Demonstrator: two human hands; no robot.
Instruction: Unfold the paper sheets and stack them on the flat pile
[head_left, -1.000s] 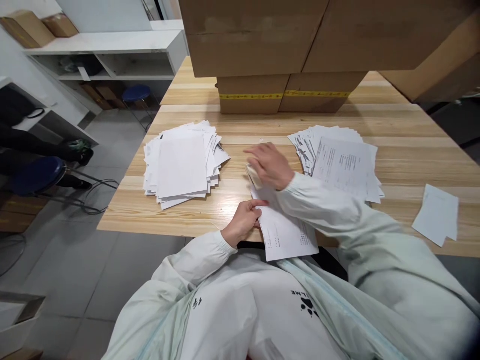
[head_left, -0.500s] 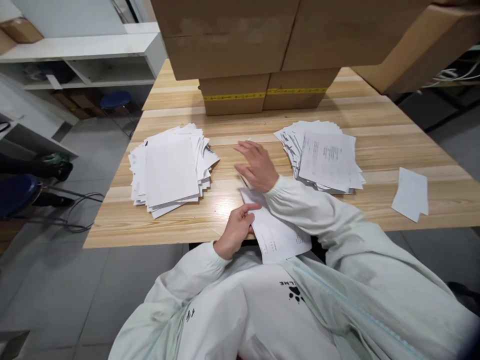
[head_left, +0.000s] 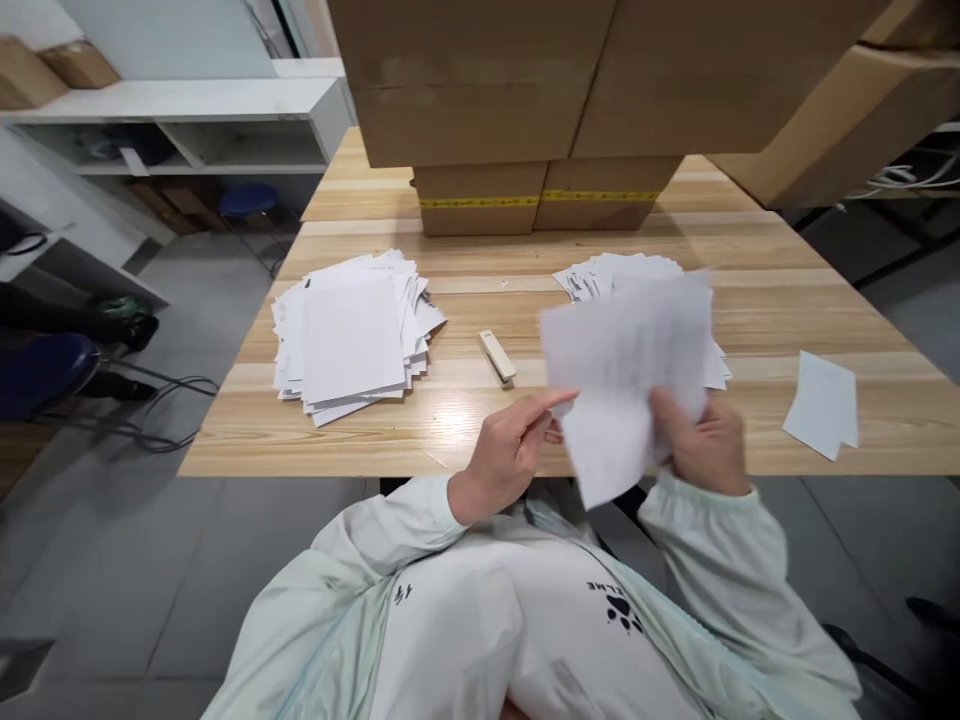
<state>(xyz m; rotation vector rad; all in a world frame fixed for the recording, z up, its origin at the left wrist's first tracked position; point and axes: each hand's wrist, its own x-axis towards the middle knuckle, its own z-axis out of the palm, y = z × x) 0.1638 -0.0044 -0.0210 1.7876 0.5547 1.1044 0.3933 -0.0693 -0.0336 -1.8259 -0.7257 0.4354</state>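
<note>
Pinched between thumb and fingers of the right hand (head_left: 701, 445), a white sheet (head_left: 626, 375) was held up off the wooden table (head_left: 757, 290), tilted and smeared by motion blur so that its faint grey print could not be read. The left hand (head_left: 510, 455) gripped nothing — its index finger stretched out to touch the sheet's lower left edge, the other fingers loosely curled. On the pale jacket below, a black paw print sat under the letters "LME", the start of the word hidden in a fold. A small cream stapler (head_left: 496, 357), long and narrow, lay on the varnished planks just left of the sheet. Behind the sheet lay a fanned stack of printed pages (head_left: 600, 275); to the left, well apart, sat a thicker, ragged pile of blank-faced paper (head_left: 349, 335). Plain cardboard boxes (head_left: 547, 185) at the far edge carried yellow tape — its marks too small to read.
</note>
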